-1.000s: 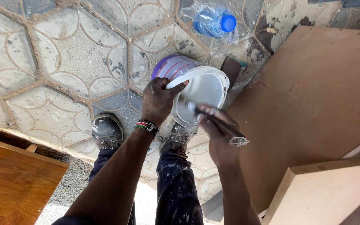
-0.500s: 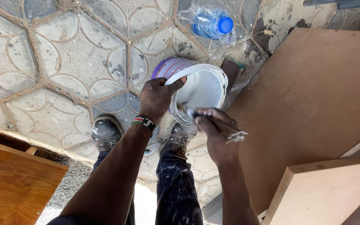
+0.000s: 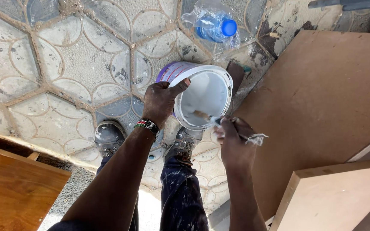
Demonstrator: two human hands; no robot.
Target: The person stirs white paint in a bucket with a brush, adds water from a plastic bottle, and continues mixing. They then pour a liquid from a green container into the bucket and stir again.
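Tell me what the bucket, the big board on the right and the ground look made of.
The bucket held by the left hand looks like smooth plastic: thin rim, glossy white-coated inside. The big board seems raw fibreboard or hardboard: flat, matt brown, no grain. The ground looks like cast concrete pavers: grey, rough, with a moulded hexagon-and-petal pattern.

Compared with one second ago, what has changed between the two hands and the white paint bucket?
The right hand has pushed its paintbrush from the near rim down inside the white paint bucket with the purple outside, which now tilts its mouth more toward the camera. Unchanged: the left hand still grips the rim, and the blue-capped plastic bottle lies on the patterned tiles.
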